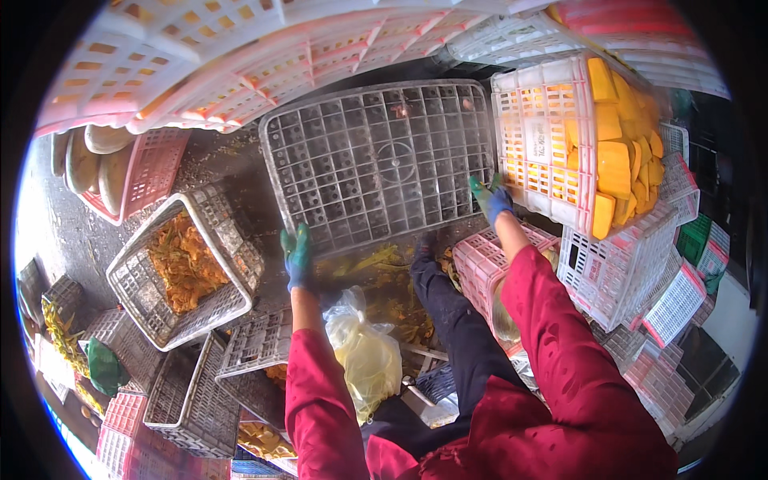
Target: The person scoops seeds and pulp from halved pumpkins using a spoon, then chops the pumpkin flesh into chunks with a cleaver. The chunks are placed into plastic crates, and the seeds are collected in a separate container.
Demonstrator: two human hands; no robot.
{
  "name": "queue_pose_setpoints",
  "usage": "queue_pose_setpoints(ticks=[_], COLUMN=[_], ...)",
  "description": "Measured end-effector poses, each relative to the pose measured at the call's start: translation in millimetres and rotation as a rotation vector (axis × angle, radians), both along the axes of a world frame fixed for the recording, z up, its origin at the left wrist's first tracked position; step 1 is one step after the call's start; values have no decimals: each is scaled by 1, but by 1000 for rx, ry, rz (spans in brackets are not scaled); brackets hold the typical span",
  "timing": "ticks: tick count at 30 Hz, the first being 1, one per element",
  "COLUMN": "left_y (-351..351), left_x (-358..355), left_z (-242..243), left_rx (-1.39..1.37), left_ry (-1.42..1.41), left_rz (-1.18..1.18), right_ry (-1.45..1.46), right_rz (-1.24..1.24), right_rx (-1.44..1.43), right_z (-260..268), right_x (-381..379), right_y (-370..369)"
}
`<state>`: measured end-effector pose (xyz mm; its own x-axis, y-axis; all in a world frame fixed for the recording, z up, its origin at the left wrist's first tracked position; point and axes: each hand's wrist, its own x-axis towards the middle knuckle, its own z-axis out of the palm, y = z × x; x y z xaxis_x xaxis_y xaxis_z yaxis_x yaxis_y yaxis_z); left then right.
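Observation:
A dirty grey plastic crate (384,159) spans the space ahead of me, its ribbed, gridded base with a round centre mark facing up at me. My left hand (297,255), in a green-and-blue glove, grips its near left corner. On the crate's right edge is my right hand (493,198), gloved the same way, with some fingers hidden. Close beside that hand stands a white crate (540,138) filled with cut orange pumpkin pieces (624,144).
Left stand a crate (180,330) of orange pulp scraps (186,264) and a pink crate (153,168) of whole pale gourds (99,162). A tied plastic bag (363,354) sits near my legs. A pink crate (474,258) is under my right arm; stacked crates (624,264) stand right. Scraps litter the floor.

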<state>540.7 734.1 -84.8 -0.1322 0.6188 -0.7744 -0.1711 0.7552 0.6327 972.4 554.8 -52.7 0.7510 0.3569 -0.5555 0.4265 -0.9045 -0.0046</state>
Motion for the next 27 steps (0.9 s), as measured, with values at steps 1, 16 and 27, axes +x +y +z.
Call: queue_pose_setpoints(ticks=[1,16,27], left_y=[-3,-13,-29], left_x=[5,6,-4], left_z=[-5,3,3], left_rx=[33,64,287], left_ry=[-53,565,691], left_rz=[-15,-205,-161], right_ry=[-23,-82,71], right_rz=[-27,-59,317], right_rx=[-31,11,269], right_z=[-7,-25,13], right_x=[0,-22,-5], right_y=[7,96,88])
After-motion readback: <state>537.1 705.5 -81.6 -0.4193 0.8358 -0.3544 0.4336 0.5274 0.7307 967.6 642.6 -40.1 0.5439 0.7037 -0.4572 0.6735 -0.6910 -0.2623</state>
